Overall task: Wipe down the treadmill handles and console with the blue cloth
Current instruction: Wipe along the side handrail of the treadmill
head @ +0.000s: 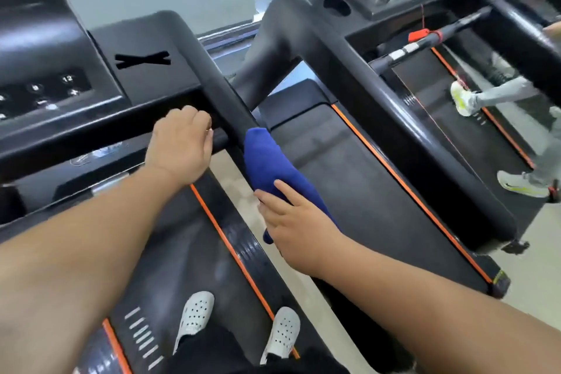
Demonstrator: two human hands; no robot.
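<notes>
The blue cloth (270,162) is wrapped over the right side handle (218,85) of the black treadmill, covering its lower stretch. My right hand (299,226) grips the cloth and the handle under it, fingers spread along the fabric. My left hand (180,146) is curled around the short front crossbar (219,140) just left of that handle. The console (45,91), with round buttons and a black X mark, lies at the upper left.
My two white perforated shoes (195,317) stand on the belt, which has orange edge strips. A second treadmill (379,118) runs alongside on the right; another person's legs and light sneakers (463,99) are on a third at the far right.
</notes>
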